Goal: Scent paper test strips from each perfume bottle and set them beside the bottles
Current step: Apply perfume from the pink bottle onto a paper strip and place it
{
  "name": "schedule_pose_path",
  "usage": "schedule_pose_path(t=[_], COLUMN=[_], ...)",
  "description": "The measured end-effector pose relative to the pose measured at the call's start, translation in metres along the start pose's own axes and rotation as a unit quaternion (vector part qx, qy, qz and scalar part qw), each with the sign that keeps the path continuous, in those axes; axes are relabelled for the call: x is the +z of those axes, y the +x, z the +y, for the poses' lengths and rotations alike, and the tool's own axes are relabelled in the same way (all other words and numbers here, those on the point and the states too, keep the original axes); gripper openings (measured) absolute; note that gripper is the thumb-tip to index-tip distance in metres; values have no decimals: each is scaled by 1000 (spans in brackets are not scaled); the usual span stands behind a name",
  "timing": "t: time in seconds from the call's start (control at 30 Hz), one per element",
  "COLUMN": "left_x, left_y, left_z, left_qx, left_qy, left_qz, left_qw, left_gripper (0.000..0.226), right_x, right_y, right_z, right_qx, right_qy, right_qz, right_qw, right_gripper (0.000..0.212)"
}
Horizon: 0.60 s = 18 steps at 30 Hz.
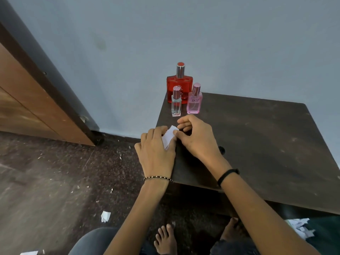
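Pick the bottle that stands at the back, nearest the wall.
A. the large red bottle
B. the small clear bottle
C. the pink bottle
A: the large red bottle stands behind the small clear bottle and the pink bottle, which partly cover its lower body.

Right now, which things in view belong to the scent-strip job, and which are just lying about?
Job: red bottle, clear bottle, pink bottle, standing together on the table; white paper piece pinched between left grip and right grip.
Lying about: paper scrap on the floor; paper heap at lower right; wooden door.
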<state>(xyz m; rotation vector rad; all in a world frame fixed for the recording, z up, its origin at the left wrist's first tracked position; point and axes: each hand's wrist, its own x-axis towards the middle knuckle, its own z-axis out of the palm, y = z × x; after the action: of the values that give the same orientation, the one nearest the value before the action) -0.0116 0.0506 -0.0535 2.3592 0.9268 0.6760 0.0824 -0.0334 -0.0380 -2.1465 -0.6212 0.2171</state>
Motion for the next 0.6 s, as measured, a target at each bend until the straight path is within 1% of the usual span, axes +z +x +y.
schedule_pose_path(t=[0.17,0.33,0.5,0.6], left_x=[-3,-6,-12,-13], left_y=[-1,2,5,6], left_z=[6,12,14,16], left_qx=[-14,-15,-16,-8], left_qy=[-17,-32,-48,-84], left_qz=[-4,1,-15,-33], left_qw=[1000,999,999,996], left_gripper=[36,39,30,28], right_x=[-4,-10,-16,-21], right_y=[0,-4,-4,-2], right_z=[2,3,-3,-5], right_qx=[18,9,-8,-19], right_qy=[47,93,116,121], right_qz=[9,34,43,58], right_qw=[999,995,992,991], right_gripper=[23,20,21,20])
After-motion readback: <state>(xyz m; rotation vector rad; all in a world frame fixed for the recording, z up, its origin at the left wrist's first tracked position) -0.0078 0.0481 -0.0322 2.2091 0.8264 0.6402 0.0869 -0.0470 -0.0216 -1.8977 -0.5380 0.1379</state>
